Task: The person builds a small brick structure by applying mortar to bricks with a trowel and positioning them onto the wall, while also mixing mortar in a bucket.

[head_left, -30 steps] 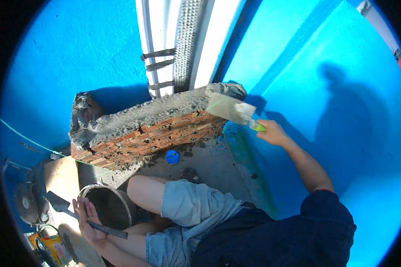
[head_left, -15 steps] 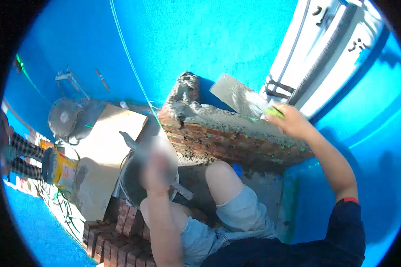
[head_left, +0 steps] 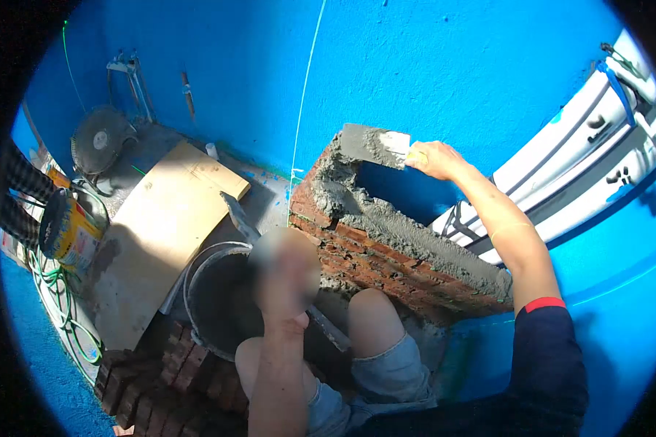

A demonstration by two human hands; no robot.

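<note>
My right hand (head_left: 439,160) grips the yellow-green handle of a flat trowel (head_left: 375,146). Its grey, mortar-smeared blade lies at the far end of a low brick wall (head_left: 386,255), by the raised corner. Wet grey mortar (head_left: 430,229) coats the wall's top, rough and lumpy near that corner. My left hand (head_left: 284,280) is over the right side of a dark bucket (head_left: 215,298); a blur covers its fingers, so its grip does not show. Just beyond it a grey, mortar-stained blade (head_left: 239,218) sticks up past the bucket's rim. Another flat strip (head_left: 329,329) shows beside my knee.
Stacked bricks (head_left: 160,386) stand at the lower left. A pale board (head_left: 168,218) lies left of the bucket, with a round fan (head_left: 102,138) beyond it. A yellow pail (head_left: 69,229) and green cable (head_left: 62,306) are farther left. White wrapped panels (head_left: 583,167) lean at the right.
My right hand has carried the trowel from above the wall's middle to its far-left corner. The view has shifted. My left hand stays over the bucket.
</note>
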